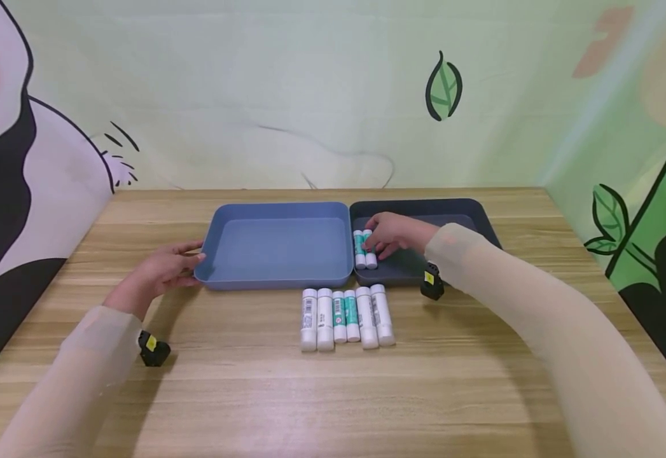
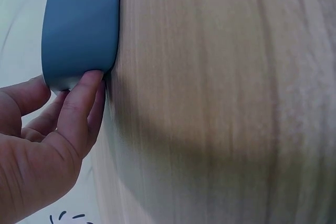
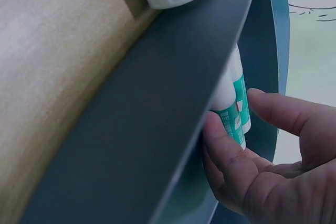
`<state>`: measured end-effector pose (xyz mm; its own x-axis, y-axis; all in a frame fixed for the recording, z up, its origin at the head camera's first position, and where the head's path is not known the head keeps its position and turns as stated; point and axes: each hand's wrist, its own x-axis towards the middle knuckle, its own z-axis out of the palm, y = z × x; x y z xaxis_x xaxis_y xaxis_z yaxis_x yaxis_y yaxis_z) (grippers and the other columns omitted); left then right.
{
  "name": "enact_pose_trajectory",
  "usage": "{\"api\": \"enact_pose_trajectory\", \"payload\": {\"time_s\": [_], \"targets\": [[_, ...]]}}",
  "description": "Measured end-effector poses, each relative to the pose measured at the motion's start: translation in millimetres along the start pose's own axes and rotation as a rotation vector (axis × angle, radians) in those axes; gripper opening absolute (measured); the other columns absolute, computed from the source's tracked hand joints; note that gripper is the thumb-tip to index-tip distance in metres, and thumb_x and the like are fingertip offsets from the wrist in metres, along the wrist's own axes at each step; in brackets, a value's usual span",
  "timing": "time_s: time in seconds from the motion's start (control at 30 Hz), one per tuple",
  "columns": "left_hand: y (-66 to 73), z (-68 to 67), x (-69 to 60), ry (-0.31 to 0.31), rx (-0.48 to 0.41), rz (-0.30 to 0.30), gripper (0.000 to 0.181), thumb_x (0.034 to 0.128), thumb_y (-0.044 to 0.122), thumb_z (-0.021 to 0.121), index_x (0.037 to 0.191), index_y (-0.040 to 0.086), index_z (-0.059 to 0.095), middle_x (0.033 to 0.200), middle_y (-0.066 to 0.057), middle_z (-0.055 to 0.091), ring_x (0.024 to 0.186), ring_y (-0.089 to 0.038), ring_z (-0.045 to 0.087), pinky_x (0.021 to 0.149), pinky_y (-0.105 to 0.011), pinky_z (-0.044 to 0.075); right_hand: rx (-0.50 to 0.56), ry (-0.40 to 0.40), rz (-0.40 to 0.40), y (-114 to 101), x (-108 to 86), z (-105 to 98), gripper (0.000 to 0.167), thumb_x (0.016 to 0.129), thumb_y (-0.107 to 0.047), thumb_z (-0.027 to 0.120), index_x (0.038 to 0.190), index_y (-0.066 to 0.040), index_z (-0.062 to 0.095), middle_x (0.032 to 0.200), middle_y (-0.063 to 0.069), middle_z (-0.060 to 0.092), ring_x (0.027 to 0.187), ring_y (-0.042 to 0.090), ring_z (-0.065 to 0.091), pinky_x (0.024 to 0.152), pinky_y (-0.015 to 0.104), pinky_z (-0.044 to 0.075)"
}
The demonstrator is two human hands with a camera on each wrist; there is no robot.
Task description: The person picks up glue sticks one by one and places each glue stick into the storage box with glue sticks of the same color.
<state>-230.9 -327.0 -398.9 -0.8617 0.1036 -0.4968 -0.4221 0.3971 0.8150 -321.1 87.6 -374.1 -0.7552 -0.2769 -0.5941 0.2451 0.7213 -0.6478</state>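
My left hand (image 1: 166,270) touches the left end of the blue tray (image 1: 275,283) with its fingers. In the left wrist view the thumb lies by the rim and the fingertips rest against the outer wall. Inside the dark tray (image 1: 407,277), my right hand (image 1: 395,234) holds a small green-and-white glue stick (image 1: 371,259) between thumb and fingers. A matching glue stick (image 1: 359,259) lies right beside it, along the tray's left wall. In the right wrist view the near tray wall hides part of both sticks.
In front of the trays lies a row of glue sticks: large white ones (image 1: 325,321) on both sides and two small green ones (image 1: 352,318) in the middle. The two trays stand side by side on the wooden table (image 1: 252,401), with a printed cloth (image 1: 212,95) behind.
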Motion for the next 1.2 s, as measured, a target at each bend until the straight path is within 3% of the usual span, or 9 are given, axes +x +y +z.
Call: {"api": "enact_pose_trajectory", "payload": {"time_s": [0.1, 0.3, 0.53, 0.83, 1.0, 1.2], "targets": [[-1.2, -1.0, 1.1, 0.010, 0.000, 0.002, 0.064, 0.1108, 0.019, 0.042, 0.165, 0.008, 0.010, 0.166, -0.027, 0.021, 0.103, 0.000, 0.055, 0.084, -0.017, 0.058, -0.008, -0.008, 0.005, -1, 0.6, 0, 0.063, 0.100, -0.006, 0.062, 0.156, -0.002, 0.034, 0.132, 0.019, 0.051, 0.102, 0.022, 0.055, 0.100, 0.038, 0.058], [-3.2, -0.9, 2.0, 0.011, 0.003, 0.000, 0.064, 0.1107, 0.020, 0.043, 0.165, 0.008, 0.011, 0.167, -0.027, 0.020, 0.119, -0.012, 0.052, 0.085, -0.017, 0.058, -0.021, -0.011, -0.002, 0, 0.3, -1, 0.064, 0.101, -0.006, 0.062, 0.157, -0.003, 0.032, 0.135, 0.020, 0.051, 0.103, 0.022, 0.056, 0.098, 0.037, 0.059], [-3.8, -1.2, 2.5, 0.014, -0.007, 0.002, 0.064, 0.1105, 0.019, 0.043, 0.165, 0.008, 0.010, 0.167, -0.027, 0.021, 0.106, -0.001, 0.055, 0.085, -0.017, 0.058, -0.020, -0.010, -0.043, 3, -4.9, -5, 0.063, 0.100, -0.007, 0.062, 0.156, -0.002, 0.034, 0.140, 0.023, 0.053, 0.109, 0.025, 0.061, 0.098, 0.038, 0.059], [-1.1, -2.4, 0.0, 0.011, 0.001, 0.013, 0.064, 0.1108, 0.019, 0.042, 0.164, 0.007, 0.009, 0.165, -0.028, 0.021, 0.104, 0.000, 0.055, 0.084, -0.017, 0.058, 0.056, -0.022, -0.200, -2, -50.5, -26, 0.062, 0.102, -0.008, 0.054, 0.157, 0.003, 0.027, 0.147, 0.029, 0.046, 0.137, 0.043, 0.050, 0.111, 0.049, 0.051], [-0.1, -2.8, -1.2, 0.017, 0.003, 0.010, 0.064, 0.1108, 0.019, 0.042, 0.164, 0.007, 0.010, 0.166, -0.028, 0.021, 0.105, -0.001, 0.055, 0.085, -0.017, 0.058, 0.054, -0.019, -0.253, 0, -74.9, -35, 0.057, 0.105, -0.009, 0.050, 0.156, 0.003, 0.027, 0.145, 0.028, 0.046, 0.136, 0.043, 0.048, 0.110, 0.048, 0.052], [-2.1, -1.1, 0.7, 0.005, -0.005, 0.019, 0.063, 0.1109, 0.017, 0.041, 0.164, 0.007, 0.009, 0.166, -0.030, 0.020, 0.104, 0.001, 0.055, 0.083, -0.017, 0.058, 0.025, 0.005, -0.303, 11, -99.2, -40, 0.059, 0.105, -0.013, 0.055, 0.155, 0.003, 0.030, 0.140, 0.024, 0.049, 0.127, 0.035, 0.056, 0.102, 0.043, 0.058]]}}
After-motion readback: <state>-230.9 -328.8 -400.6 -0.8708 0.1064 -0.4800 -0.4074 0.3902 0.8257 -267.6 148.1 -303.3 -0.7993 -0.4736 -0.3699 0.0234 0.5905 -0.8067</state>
